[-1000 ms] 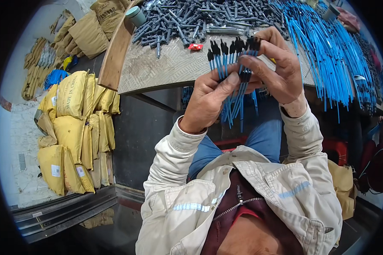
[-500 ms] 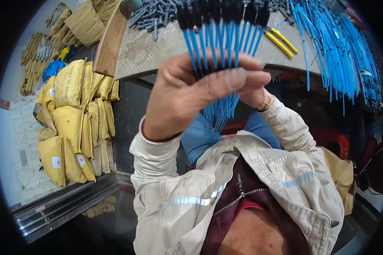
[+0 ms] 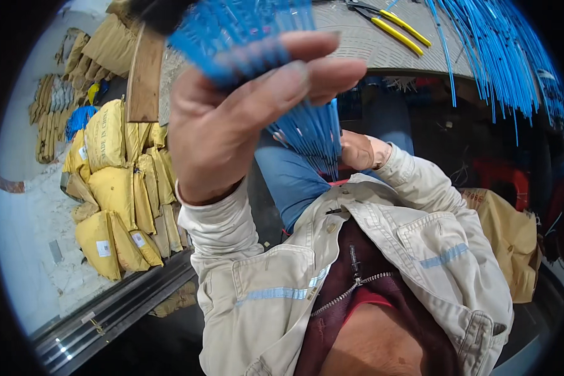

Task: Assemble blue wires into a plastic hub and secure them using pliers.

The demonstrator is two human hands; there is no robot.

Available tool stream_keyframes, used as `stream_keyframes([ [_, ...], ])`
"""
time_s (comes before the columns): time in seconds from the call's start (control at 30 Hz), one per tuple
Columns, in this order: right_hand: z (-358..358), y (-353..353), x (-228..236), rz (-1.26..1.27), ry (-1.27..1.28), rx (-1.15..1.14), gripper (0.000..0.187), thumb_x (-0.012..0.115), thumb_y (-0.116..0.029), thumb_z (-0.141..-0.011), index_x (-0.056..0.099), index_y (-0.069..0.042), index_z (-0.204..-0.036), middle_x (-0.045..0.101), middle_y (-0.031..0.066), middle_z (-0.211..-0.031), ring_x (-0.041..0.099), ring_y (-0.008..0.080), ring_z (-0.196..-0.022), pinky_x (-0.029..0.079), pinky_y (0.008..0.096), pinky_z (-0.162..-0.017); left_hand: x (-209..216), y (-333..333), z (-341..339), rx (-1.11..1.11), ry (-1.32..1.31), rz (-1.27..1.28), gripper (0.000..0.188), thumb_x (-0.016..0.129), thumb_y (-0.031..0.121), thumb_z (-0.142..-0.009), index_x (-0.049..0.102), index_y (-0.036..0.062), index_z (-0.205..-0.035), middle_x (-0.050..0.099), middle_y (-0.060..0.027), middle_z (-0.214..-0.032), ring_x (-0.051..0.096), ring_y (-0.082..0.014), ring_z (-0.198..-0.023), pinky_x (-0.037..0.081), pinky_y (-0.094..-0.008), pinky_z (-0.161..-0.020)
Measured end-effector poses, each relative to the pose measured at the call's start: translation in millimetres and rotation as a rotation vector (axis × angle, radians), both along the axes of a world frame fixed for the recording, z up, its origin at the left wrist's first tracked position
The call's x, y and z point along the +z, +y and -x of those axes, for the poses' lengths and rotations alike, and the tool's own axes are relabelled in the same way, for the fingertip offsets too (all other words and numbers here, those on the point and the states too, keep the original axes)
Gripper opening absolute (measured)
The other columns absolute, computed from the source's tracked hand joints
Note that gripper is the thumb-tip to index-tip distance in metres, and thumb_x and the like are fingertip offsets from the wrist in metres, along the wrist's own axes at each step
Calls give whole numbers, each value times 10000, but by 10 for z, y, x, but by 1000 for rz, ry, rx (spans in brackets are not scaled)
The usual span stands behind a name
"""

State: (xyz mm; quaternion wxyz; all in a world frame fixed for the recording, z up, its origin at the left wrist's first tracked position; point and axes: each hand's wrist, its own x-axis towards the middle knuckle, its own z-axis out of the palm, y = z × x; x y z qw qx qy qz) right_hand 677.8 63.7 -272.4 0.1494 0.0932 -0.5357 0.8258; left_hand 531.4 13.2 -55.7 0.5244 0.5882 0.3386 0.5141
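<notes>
My left hand (image 3: 225, 119) is closed around a fanned bundle of thin blue strands (image 3: 310, 135), raised in front of my chest. Above my fingers the strands are smeared by motion, and a dark blurred part shows at their upper left end. The lower part of the bundle hangs below my palm and narrows over my lap. Beside its right edge is my right hand (image 3: 357, 150), lower and closer to my body. Its fingers look curled, their tips partly hidden, and I cannot make out what they hold.
Yellow-handled pliers (image 3: 398, 31) lie on the grey worktable (image 3: 369, 53). More blue strands (image 3: 501, 69) hang over its right edge. A wooden board (image 3: 145, 81) stands at its left end. Yellow sacks (image 3: 109, 188) are stacked at left; a red stool (image 3: 507, 172) and a brown paper sack (image 3: 504, 232) are at right.
My left hand has moved left with the bundle, and its top now tilts to the upper left. My right hand shows lower, further from the left hand. The view has shifted slightly.
</notes>
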Motion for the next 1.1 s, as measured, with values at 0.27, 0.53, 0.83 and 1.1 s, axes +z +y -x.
stream_keyframes([
  [0.27, -23, 157, 478, -418, 234, -464, 880, 514, -627, -755, 301, 7, -1328, 362, 187, -1343, 364, 279, -1227, 293, 356, -999, -140, -173, 57, -278, -29, -244, 364, 445, 163, -900, 459, -64, -1184, 538, -305, -1085, 581, -358, -983, 478, -451, -841],
  [0.53, -54, 71, 505, -998, 141, -492, 1001, 580, -686, -616, 363, 34, -1277, 294, 238, -1371, 284, 364, -1280, 191, 439, -1044, -300, -423, 242, -380, -111, -406, 356, 429, 175, -911, 480, -83, -1151, 563, -268, -1071, 595, -334, -969, 507, -446, -805],
  [0.83, -42, 192, 553, -613, 135, -353, 895, 573, -618, -700, 370, 32, -1281, 331, 186, -1366, 332, 274, -1260, 230, 374, -1044, -566, -326, 424, -418, -9, -461, 281, 504, 160, -872, 553, 20, -1111, 575, -248, -1074, 590, -320, -986, 474, -462, -838],
  [1.1, 194, 706, 564, 160, -255, -410, 664, 455, -505, -856, 398, 30, -1245, 495, 157, -1202, 460, 221, -1115, 344, 339, -947, -1039, 71, 263, -101, 77, -283, 202, 581, 135, -826, 634, 14, -979, 624, -220, -974, 613, -313, -932, 483, -430, -817],
])
